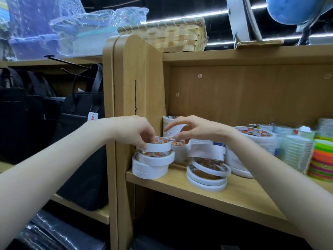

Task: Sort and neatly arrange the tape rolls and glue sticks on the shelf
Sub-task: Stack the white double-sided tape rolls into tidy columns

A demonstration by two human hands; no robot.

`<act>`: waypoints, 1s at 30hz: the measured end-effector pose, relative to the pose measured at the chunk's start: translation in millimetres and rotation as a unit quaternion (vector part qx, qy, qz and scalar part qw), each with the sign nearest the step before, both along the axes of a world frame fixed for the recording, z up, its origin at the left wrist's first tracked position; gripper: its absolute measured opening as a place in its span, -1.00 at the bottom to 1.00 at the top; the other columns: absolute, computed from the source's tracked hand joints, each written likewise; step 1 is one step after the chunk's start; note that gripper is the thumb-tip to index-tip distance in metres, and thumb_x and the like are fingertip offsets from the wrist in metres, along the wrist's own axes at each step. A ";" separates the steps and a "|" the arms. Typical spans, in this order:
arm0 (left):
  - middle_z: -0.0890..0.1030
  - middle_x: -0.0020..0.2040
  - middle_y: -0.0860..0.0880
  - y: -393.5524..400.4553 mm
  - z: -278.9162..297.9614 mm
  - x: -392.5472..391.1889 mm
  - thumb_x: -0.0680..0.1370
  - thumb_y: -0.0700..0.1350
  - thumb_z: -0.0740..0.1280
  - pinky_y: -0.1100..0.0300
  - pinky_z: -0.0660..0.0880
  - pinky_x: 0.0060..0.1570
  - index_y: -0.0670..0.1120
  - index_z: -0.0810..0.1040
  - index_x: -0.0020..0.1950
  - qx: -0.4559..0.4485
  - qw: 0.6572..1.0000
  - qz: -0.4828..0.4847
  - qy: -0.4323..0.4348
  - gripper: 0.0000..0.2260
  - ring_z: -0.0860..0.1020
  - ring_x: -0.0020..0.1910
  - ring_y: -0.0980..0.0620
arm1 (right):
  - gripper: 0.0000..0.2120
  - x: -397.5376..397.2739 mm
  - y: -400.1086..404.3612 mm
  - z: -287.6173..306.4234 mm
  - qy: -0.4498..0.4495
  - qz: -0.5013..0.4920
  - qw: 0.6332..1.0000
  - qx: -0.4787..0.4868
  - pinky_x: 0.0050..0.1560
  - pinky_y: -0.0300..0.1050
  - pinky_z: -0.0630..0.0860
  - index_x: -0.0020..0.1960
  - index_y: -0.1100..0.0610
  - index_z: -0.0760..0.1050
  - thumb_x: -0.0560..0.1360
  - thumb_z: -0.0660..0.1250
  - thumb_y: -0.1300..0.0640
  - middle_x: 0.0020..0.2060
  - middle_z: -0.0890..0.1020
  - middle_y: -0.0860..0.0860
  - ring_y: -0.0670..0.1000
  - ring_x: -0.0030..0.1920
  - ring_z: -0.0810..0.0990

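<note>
— What's the left hand [138, 134] got there?

— A white tape roll [158, 146]. The fingers are curled over its near rim, holding it flat, hole upward, right above the leaning stack of white rolls [152, 164] at the left end of the shelf [234, 193].

— And the other one?

— The right hand [191, 129] is just beside it, to the right and a touch further back. The fingers are bent, and the fingertips seem to pinch the edge of a roll with a red printed label [178, 142]. Whether it truly grips or only touches, I can't tell from here.

— So which way does the roll have to go?

— Straight down, I'd say. The stack sits directly under the left hand, nearly touching the roll, so that hand is the nearer one. The stack is skewed, though, its upper rolls shifted right of the lower ones, so the roll may land off-centre.

— Anything else nearby?

— A lower pile of thin rolls [207, 175] lies at the front of the shelf to the right, bigger rolls [252, 139] behind it, and coloured tapes [322, 159] far right. I see no glue sticks.
</note>
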State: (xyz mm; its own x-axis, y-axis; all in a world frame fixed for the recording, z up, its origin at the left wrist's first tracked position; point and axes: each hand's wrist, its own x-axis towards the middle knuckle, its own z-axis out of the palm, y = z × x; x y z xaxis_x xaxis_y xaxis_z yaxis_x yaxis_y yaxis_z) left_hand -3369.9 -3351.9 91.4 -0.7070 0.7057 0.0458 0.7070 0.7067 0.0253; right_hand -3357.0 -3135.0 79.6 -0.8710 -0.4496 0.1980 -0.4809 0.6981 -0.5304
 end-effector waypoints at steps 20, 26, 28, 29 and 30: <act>0.59 0.05 -0.02 -29.4 -131.5 27.5 0.29 -0.15 0.55 0.15 0.61 -0.21 -0.11 0.53 0.15 0.211 0.923 -0.039 0.321 -0.54 0.55 0.03 -0.05 | -0.84 28.2 -10.9 2.4 0.139 -0.094 0.984 0.057 -0.17 -0.27 0.44 -0.13 0.13 0.53 0.36 0.50 0.20 -0.32 0.56 -0.07 0.09 -0.24 0.62; 0.59 -0.05 -0.02 -23.5 -110.3 14.8 0.27 -0.08 0.56 0.30 0.53 -0.34 -0.11 0.58 0.06 0.128 0.921 -0.081 0.359 -0.59 0.56 -0.09 -0.01 | -0.71 -12.2 12.1 25.4 0.206 -0.252 0.939 0.107 -0.24 -0.21 0.37 0.07 0.20 0.54 0.39 0.46 0.15 -0.09 0.55 0.05 0.04 -0.11 0.48; 0.60 -0.03 -0.03 -20.7 -107.1 10.3 0.30 -0.07 0.55 0.29 0.53 -0.29 -0.12 0.58 0.08 0.116 0.925 -0.087 0.352 -0.60 0.56 -0.07 -0.02 | -0.64 -39.0 12.4 23.2 0.204 -0.272 0.932 0.123 -0.07 -0.12 0.42 0.16 0.22 0.51 0.40 0.45 0.15 0.10 0.54 0.13 0.12 0.06 0.49; 0.62 -0.06 -0.03 -20.0 -105.8 8.2 0.28 -0.06 0.56 0.29 0.53 -0.31 -0.13 0.59 0.06 0.106 0.920 -0.090 0.365 -0.59 0.58 -0.10 -0.02 | -0.62 -51.1 11.8 20.9 0.199 -0.280 0.930 0.128 -0.01 -0.07 0.42 0.19 0.23 0.49 0.41 0.44 0.15 0.15 0.53 0.16 0.15 0.12 0.48; 0.62 -0.10 -0.03 -19.9 -104.8 5.5 0.25 -0.05 0.58 0.28 0.53 -0.34 -0.14 0.60 0.04 0.093 0.915 -0.096 0.381 -0.58 0.59 -0.16 -0.01 | -0.60 -60.6 11.2 17.8 0.197 -0.287 0.928 0.130 0.02 -0.06 0.41 0.20 0.24 0.47 0.41 0.43 0.16 0.18 0.51 0.18 0.17 0.16 0.46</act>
